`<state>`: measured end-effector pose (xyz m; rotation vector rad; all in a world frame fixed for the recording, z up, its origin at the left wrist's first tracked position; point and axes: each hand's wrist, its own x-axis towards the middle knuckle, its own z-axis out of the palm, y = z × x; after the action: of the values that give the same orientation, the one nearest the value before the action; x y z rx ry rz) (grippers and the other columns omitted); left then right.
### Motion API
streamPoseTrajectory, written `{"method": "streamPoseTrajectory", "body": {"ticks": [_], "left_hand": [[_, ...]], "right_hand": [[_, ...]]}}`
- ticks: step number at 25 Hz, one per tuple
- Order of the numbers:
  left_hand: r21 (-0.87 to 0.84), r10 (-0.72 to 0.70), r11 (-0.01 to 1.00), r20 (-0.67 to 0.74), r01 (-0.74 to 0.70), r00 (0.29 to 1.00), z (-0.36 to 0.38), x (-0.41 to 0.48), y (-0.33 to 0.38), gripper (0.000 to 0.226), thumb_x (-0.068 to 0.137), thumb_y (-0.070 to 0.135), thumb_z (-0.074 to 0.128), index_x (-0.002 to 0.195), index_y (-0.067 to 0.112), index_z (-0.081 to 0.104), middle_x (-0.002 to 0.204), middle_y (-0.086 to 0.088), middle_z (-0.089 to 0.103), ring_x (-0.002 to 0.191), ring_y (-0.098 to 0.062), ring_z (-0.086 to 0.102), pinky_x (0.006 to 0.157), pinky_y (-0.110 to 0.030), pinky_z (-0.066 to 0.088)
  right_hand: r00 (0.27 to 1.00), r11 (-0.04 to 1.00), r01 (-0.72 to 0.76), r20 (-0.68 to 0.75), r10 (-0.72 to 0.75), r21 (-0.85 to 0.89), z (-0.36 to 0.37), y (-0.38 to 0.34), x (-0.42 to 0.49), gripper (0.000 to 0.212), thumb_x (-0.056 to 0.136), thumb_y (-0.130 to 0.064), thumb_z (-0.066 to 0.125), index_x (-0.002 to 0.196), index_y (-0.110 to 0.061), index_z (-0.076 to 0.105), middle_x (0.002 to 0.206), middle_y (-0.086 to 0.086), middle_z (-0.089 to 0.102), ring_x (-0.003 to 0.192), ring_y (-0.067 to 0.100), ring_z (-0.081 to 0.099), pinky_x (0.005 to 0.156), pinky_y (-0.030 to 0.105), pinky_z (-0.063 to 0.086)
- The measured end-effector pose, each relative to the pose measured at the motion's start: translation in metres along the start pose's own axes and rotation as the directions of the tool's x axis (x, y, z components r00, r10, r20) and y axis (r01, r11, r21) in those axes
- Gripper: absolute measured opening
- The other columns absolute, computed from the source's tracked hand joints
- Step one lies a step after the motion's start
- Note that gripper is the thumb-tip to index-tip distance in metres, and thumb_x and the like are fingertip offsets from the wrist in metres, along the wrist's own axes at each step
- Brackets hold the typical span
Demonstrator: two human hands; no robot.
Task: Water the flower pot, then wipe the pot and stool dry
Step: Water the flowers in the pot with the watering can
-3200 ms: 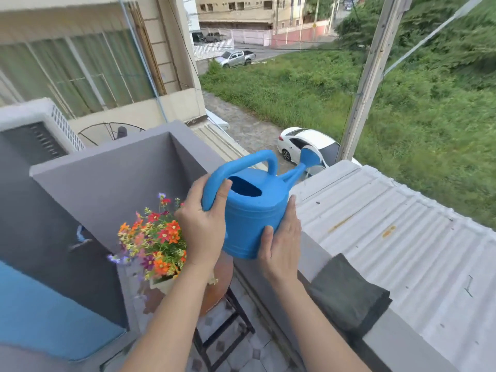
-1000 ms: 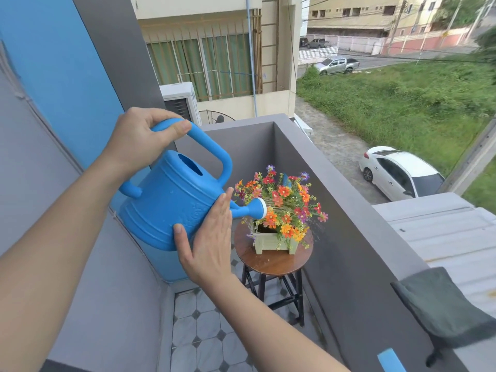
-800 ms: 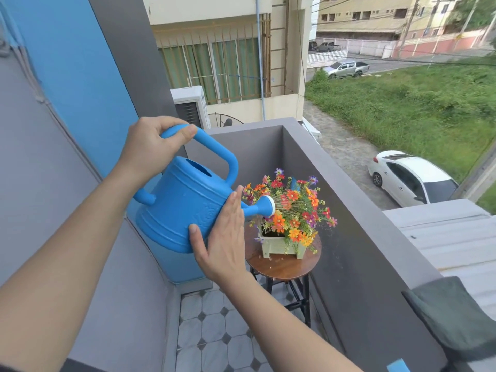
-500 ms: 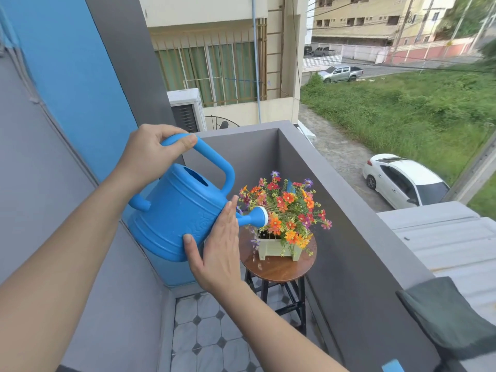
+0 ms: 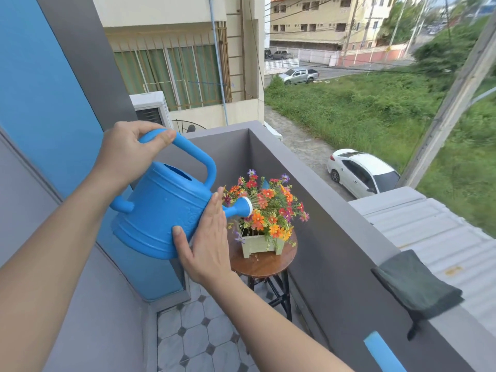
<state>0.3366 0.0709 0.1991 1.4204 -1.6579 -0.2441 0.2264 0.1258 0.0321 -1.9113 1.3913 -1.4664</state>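
Blossoms hide the rim of the pale, boxy flower pot [image 5: 259, 244], which sits on a round wooden stool [image 5: 264, 263] with its legs partly behind a forearm. Left of the pot, a smooth blue plastic watering can [image 5: 158, 210] tilts. The left grip [image 5: 131, 154] curls round its handle; the right grip [image 5: 208, 245] rests flat-fingered against its side.

Two hands (left hand [image 5: 128, 154], right hand [image 5: 206, 242]), one blue watering can [image 5: 161, 210], one flower pot [image 5: 259, 244], one round stool [image 5: 264, 261], one dark cloth [image 5: 416, 285], one white car [image 5: 362, 173].
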Motion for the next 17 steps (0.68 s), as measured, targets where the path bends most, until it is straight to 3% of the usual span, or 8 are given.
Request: {"method": "streamPoseTrajectory", "body": {"ticks": [3, 7, 12, 15, 17], "left_hand": [[0.006, 0.025, 1.0, 0.065, -0.025, 0.998, -0.003, 0.001, 0.001, 0.021, 0.085, 0.043, 0.063, 0.09, 0.025, 0.072, 0.069, -0.001, 0.058, 0.054, -0.011, 0.041, 0.054, -0.025, 0.034], [-0.028, 0.044, 0.999, 0.077, -0.042, 0.996, -0.004, -0.002, 0.002, 0.018, 0.085, 0.043, 0.063, 0.087, 0.028, 0.071, 0.059, -0.001, 0.048, 0.044, -0.007, 0.037, 0.051, -0.027, 0.031], [-0.006, 0.064, 0.998, 0.056, -0.064, 0.996, -0.009, 0.002, 0.003, 0.013, 0.085, 0.044, 0.062, 0.082, 0.033, 0.069, 0.079, -0.024, 0.059, 0.054, -0.016, 0.036, 0.055, -0.03, 0.033], [-0.01, 0.074, 0.997, 0.099, -0.074, 0.992, -0.015, 0.004, 0.001, 0.012, 0.084, 0.046, 0.063, 0.075, 0.038, 0.067, 0.071, -0.003, 0.062, 0.057, -0.012, 0.042, 0.055, -0.026, 0.035], [-0.025, 0.062, 0.998, 0.141, -0.059, 0.988, -0.017, 0.003, 0.001, 0.012, 0.083, 0.045, 0.064, 0.078, 0.036, 0.069, 0.053, 0.013, 0.054, 0.048, -0.006, 0.041, 0.052, -0.025, 0.032]], "right_hand": [[0.999, 0.999, -0.033, -0.005, 0.033, 0.014, 0.006, -0.007, -0.009, 0.075, 0.088, -0.067, 0.019, 0.146, -0.031, -0.012, 0.155, 0.009, -0.019, 0.141, 0.003, -0.027, 0.116, 0.023, -0.012], [0.999, 0.999, -0.043, -0.029, 0.043, 0.009, 0.005, -0.01, -0.01, 0.077, 0.088, -0.065, 0.022, 0.144, -0.033, -0.019, 0.155, 0.007, -0.02, 0.142, 0.004, -0.025, 0.117, 0.026, -0.01], [0.998, 0.998, -0.052, -0.025, 0.051, -0.029, 0.004, -0.016, -0.001, 0.092, 0.086, -0.066, 0.021, 0.147, -0.007, -0.015, 0.152, 0.001, -0.022, 0.139, 0.0, -0.028, 0.118, 0.028, -0.008], [0.998, 0.998, -0.068, -0.019, 0.068, -0.014, 0.009, -0.024, -0.006, 0.093, 0.086, -0.064, 0.024, 0.146, -0.006, -0.017, 0.154, 0.005, -0.022, 0.139, 0.001, -0.029, 0.118, 0.027, -0.01], [0.997, 0.997, -0.076, -0.028, 0.076, 0.013, 0.013, -0.029, -0.012, 0.087, 0.087, -0.063, 0.025, 0.147, -0.016, -0.018, 0.154, 0.007, -0.022, 0.141, 0.003, -0.028, 0.117, 0.025, -0.012]]}}
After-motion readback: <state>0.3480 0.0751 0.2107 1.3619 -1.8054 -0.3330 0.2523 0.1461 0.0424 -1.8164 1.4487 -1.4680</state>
